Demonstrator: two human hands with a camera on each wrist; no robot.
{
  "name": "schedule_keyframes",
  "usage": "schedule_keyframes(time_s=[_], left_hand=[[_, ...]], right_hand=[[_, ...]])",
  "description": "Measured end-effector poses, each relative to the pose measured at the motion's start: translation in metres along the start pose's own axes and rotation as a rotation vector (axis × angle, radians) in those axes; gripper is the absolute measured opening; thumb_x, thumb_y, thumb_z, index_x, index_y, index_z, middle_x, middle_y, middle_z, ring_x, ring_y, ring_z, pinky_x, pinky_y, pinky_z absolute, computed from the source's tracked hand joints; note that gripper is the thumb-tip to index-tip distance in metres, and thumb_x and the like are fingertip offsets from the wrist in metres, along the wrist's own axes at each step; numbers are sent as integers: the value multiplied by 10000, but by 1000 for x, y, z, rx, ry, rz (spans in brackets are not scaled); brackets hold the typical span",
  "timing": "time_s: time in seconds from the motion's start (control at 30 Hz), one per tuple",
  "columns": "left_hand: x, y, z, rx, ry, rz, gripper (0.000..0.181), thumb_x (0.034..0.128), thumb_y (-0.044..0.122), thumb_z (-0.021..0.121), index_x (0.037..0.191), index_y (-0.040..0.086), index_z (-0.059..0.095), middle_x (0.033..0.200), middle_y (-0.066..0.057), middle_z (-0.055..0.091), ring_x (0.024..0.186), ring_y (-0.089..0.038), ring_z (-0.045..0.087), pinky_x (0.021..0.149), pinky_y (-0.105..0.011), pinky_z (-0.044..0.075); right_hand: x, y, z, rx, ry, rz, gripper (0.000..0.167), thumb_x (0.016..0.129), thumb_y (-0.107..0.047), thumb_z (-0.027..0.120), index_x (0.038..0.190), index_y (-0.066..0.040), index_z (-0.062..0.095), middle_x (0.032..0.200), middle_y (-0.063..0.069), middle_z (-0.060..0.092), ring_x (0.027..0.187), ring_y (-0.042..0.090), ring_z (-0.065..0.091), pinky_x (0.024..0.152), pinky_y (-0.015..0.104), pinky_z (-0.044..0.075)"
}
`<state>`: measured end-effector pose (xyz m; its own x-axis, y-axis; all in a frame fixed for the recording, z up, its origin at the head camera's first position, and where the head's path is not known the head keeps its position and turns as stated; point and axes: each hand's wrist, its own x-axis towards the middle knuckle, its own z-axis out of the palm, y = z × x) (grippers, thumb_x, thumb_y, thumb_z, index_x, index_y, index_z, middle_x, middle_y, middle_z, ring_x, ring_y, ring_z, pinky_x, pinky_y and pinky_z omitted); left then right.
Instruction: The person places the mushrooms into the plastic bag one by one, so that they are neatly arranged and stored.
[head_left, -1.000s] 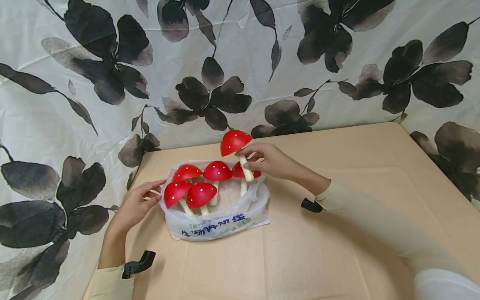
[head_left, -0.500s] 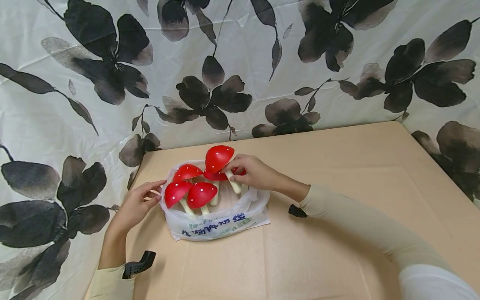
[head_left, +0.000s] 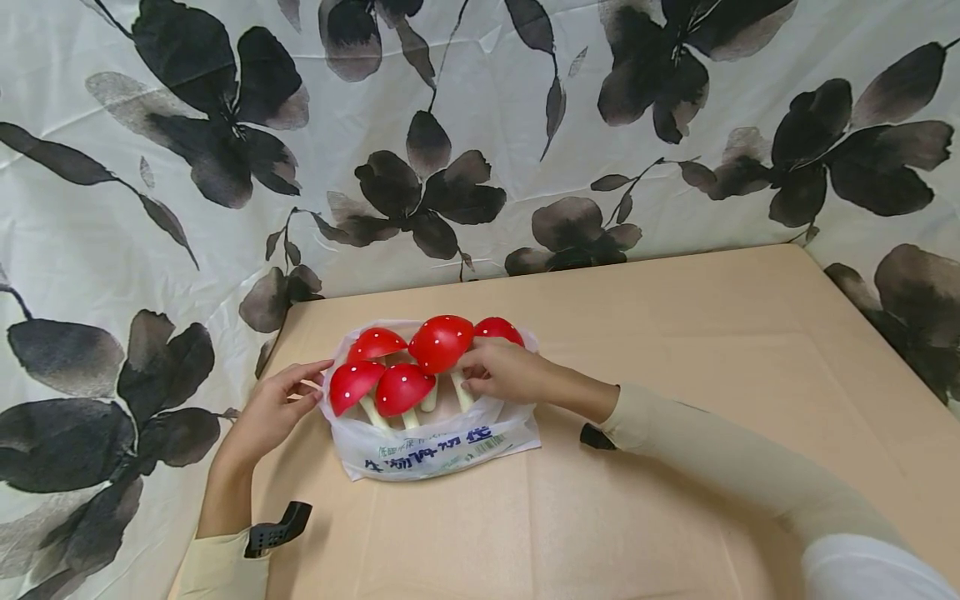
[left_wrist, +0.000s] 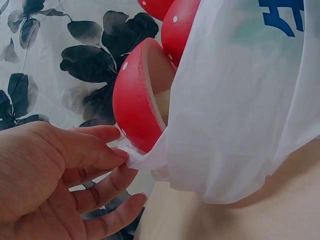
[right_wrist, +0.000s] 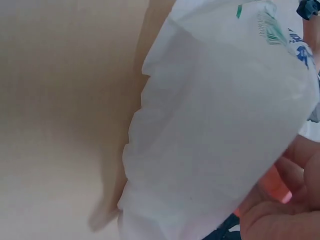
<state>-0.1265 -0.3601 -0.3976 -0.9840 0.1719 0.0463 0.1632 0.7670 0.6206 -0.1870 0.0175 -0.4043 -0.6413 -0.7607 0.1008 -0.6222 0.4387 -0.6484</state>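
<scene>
A white plastic bag (head_left: 442,468) with blue and green print lies with its mouth spread wide. Several toy mushrooms (head_left: 403,390) with white-dotted red caps and cream stems stand or lean inside it. My right hand (head_left: 506,372) reaches over the bag's right side and holds a toy mushroom (head_left: 441,343) by its stem, the cap tipped up to the left. At the bag's left rim, my left hand (left_wrist: 75,175) pinches the plastic between thumb and fingers. One red cap (left_wrist: 137,95) sits just above that pinch. In the right wrist view the bag hides much of the hand.
Beneath the bag is a table with a tan cover (head_left: 660,517). Behind and to the left hangs a white cloth (head_left: 517,208) with dark flower print. A black wrist device (head_left: 277,529) sits at the left sleeve.
My right hand has brought its mushroom leftward and down, from above the bag's back right to among the other mushrooms inside. The left hand has stayed at the rim.
</scene>
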Motion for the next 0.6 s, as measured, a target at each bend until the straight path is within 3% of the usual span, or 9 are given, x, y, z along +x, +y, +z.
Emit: schedule_keyframes(time_s=[0.23, 0.33, 0.43, 0.5, 0.6], left_hand=[[0, -1, 1, 12, 5, 5, 511, 934, -51, 648, 1426, 64, 576, 1172, -177, 636, 1051, -338, 612, 773, -154, 540], [-1, -1, 1, 16, 5, -1, 511, 932, -49, 650, 1425, 63, 577, 1170, -179, 637, 1048, -339, 612, 768, -156, 541], [0, 0, 0, 16, 2, -5, 510, 934, -45, 650, 1427, 65, 576, 1169, -180, 637, 1046, -340, 612, 768, -157, 541], [0, 0, 0, 16, 1, -5, 510, 935, -43, 650, 1428, 66, 575, 1169, -179, 638, 1047, -340, 614, 770, -156, 540], [0, 1, 0, 12, -1, -5, 510, 938, -40, 647, 1431, 66, 572, 1172, -178, 636, 1051, -341, 613, 771, -155, 540]], right_hand=[[-14, 0, -10, -20, -161, -27, 289, 911, -161, 758, 1198, -134, 763, 1054, -29, 748, 993, 141, 661, 872, 261, 570], [-18, -2, -18, -70, -167, -13, 225, 920, -192, 750, 1139, -165, 790, 1020, -71, 758, 977, 118, 667, 865, 274, 573], [-18, -5, -27, -152, -91, 51, 87, 907, -279, 766, 924, -202, 802, 826, -103, 717, 831, 109, 630, 732, 253, 548], [-17, -8, -33, -193, 4, 109, 146, 888, -331, 783, 807, -214, 748, 738, -96, 657, 756, 119, 589, 651, 254, 509], [-12, -10, -37, -245, 134, 168, 236, 844, -385, 815, 860, -186, 690, 839, -35, 635, 786, 141, 584, 640, 260, 527]])
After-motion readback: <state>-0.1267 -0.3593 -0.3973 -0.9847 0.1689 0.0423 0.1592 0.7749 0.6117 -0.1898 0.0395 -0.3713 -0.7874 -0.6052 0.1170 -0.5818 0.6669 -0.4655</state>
